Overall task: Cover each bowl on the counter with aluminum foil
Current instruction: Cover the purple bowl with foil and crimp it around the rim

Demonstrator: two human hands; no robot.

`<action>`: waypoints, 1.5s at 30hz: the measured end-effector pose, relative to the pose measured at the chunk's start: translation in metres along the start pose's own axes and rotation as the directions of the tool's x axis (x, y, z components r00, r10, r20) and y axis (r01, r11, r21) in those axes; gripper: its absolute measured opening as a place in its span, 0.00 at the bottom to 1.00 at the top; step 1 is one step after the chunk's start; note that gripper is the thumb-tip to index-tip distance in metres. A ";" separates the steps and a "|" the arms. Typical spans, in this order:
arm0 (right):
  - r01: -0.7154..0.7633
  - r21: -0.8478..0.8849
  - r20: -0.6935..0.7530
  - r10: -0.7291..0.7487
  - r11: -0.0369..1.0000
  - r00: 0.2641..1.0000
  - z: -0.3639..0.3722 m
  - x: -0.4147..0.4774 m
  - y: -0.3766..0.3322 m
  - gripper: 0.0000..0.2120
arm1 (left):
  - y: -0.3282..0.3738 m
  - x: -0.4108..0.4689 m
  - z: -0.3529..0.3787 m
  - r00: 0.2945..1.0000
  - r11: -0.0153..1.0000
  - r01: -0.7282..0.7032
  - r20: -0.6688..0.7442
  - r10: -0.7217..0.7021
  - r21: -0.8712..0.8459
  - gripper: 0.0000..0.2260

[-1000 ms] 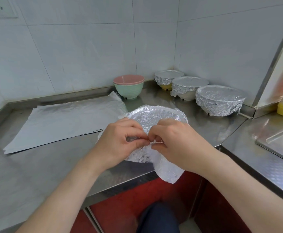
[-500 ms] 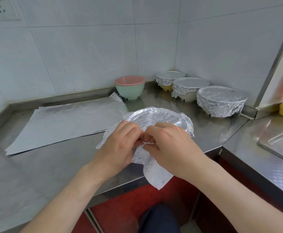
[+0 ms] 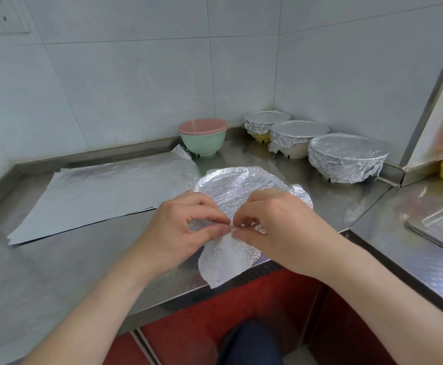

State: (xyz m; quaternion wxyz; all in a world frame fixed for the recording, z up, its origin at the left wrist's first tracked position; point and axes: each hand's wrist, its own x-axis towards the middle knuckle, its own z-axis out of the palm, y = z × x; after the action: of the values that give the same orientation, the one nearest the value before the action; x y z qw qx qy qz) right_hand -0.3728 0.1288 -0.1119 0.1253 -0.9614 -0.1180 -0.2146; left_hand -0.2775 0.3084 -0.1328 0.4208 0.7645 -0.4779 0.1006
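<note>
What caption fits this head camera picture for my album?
Left hand and right hand pinch the front bowl's foil; three wrapped bowls wait behind.

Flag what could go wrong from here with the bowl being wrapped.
1. Left hand and right hand both pinch the foil at the near rim; pulling apart might tear it.
2. Its loose flap hangs past the front edge of the counter; a tug toward the person could drag the hidden bowl off.
3. The pink bowl nested in the green bowl is uncovered; the pair may get wrapped as one.
</note>
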 end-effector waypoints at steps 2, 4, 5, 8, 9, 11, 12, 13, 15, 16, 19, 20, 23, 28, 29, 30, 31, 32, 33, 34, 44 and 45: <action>0.046 -0.109 -0.047 -0.051 0.993 0.998 0.007 -0.001 -0.002 0.07 | -0.002 0.000 0.004 0.999 0.999 -0.045 -0.026 0.045 0.016 0.07; 0.058 -0.198 -0.082 -0.076 0.978 0.994 0.014 -0.002 -0.002 0.06 | -0.004 0.001 0.007 0.991 0.987 -0.127 -0.035 0.131 0.096 0.08; 0.060 -0.238 -0.097 -0.085 0.969 0.992 0.016 -0.002 -0.003 0.05 | -0.005 0.001 0.008 0.984 0.975 -0.169 -0.037 0.176 0.146 0.09; 0.040 -0.328 -0.113 -0.081 0.944 0.990 0.020 -0.003 -0.007 0.11 | -0.006 0.002 0.014 0.958 0.918 -0.261 -0.041 0.285 0.297 0.06; 0.040 -0.350 -0.123 -0.089 0.936 0.988 0.022 -0.003 -0.007 0.13 | -0.007 0.001 0.017 0.950 0.900 -0.276 -0.048 0.309 0.338 0.06; 0.038 -0.358 -0.154 -0.099 0.933 0.983 0.025 -0.002 -0.010 0.13 | -0.008 0.000 0.021 0.939 0.879 -0.287 -0.071 0.338 0.380 0.08; 0.025 -0.346 -0.166 -0.087 0.938 0.982 0.026 -0.002 -0.012 0.12 | -0.008 -0.001 0.022 0.936 0.878 -0.291 -0.079 0.344 0.381 0.09; 0.012 -0.326 -0.171 -0.071 0.945 0.983 0.028 -0.002 -0.013 0.11 | -0.008 -0.001 0.022 0.935 0.881 -0.294 -0.081 0.346 0.372 0.10; 0.000 -0.252 -0.162 -0.042 0.968 0.986 0.028 -0.001 -0.014 0.09 | -0.009 0.000 0.018 0.943 0.898 -0.293 -0.059 0.329 0.328 0.09; 0.005 -0.194 -0.138 -0.032 0.981 0.990 0.025 -0.001 -0.014 0.06 | -0.010 0.000 0.015 0.949 0.911 -0.288 -0.040 0.312 0.296 0.08; 0.001 0.040 0.010 -0.001 0.999 1.000 0.006 -0.001 -0.007 0.07 | -0.013 0.000 0.004 0.969 0.948 -0.240 -0.006 0.247 0.208 0.07; -0.027 0.138 0.049 0.021 0.990 0.999 -0.002 -0.002 -0.004 0.08 | -0.014 0.001 0.000 0.976 0.960 -0.209 -0.012 0.215 0.188 0.08; -0.046 0.234 0.002 0.046 0.971 0.999 -0.014 -0.006 0.006 0.06 | -0.014 0.001 -0.008 0.986 0.977 -0.134 -0.080 0.148 0.166 0.09; -0.077 0.167 0.010 0.076 0.983 0.997 -0.003 -0.008 0.015 0.07 | -0.002 0.001 0.003 0.989 0.987 -0.100 -0.101 0.113 0.122 0.06; -0.071 0.139 -0.005 0.072 0.988 0.997 0.001 -0.008 0.014 0.08 | -0.001 0.001 0.007 0.990 0.988 -0.102 -0.083 0.112 0.118 0.07; -0.059 0.105 -0.028 0.062 0.993 0.998 0.003 -0.007 0.013 0.08 | -0.001 0.002 0.009 0.991 0.989 -0.100 -0.072 0.109 0.109 0.08; -0.038 0.062 -0.055 0.042 0.997 0.998 0.006 -0.008 0.012 0.09 | -0.002 0.002 0.011 0.992 0.991 -0.094 -0.070 0.101 0.094 0.08; -0.013 0.018 -0.084 0.014 1.000 0.996 0.008 -0.007 0.010 0.09 | -0.003 0.003 0.011 0.992 0.992 -0.094 -0.074 0.100 0.080 0.07; 0.008 -0.017 -0.113 -0.010 1.000 0.993 0.011 -0.006 0.009 0.09 | -0.004 0.004 0.012 0.991 0.991 -0.106 -0.076 0.112 0.080 0.07; 0.025 -0.046 -0.135 -0.031 0.999 0.990 0.014 -0.006 0.009 0.09 | -0.005 0.004 0.013 0.988 0.987 -0.130 -0.075 0.138 0.095 0.07; 0.035 -0.131 -0.147 -0.054 0.991 0.988 0.022 -0.002 0.002 0.09 | -0.011 0.009 0.015 0.968 0.944 -0.233 -0.035 0.247 0.233 0.08; 0.035 -0.096 -0.144 -0.049 0.995 0.988 0.019 -0.003 0.001 0.07 | -0.010 0.010 0.012 0.973 0.953 -0.220 -0.023 0.229 0.207 0.07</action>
State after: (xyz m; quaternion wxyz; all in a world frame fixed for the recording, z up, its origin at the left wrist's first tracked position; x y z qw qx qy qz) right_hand -0.3675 0.1335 -0.1301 0.0842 -0.9452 -0.1184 -0.2925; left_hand -0.2673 0.2944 -0.1401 0.3377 0.7415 -0.5389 0.2139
